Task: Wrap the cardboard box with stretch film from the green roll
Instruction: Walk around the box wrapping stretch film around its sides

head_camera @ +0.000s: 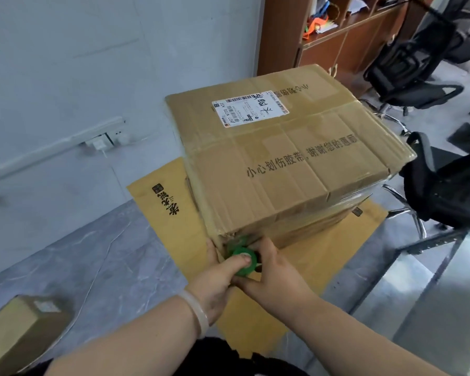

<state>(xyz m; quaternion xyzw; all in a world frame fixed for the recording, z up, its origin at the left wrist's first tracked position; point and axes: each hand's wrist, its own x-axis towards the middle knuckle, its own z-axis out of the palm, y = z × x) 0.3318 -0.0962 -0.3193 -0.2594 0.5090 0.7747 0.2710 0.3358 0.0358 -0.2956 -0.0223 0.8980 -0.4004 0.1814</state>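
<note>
Fingers (242,259) of the left hand (217,283) and right hand (272,270) clamp the green roll (243,263) against the near corner of the cardboard box (282,164). Keeping the 2 hands' tension even should lay film flat.

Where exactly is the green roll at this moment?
In the head view, the green roll is low and centre, held in both hands, the left hand and the right hand, against the near bottom corner of the cardboard box.
</note>
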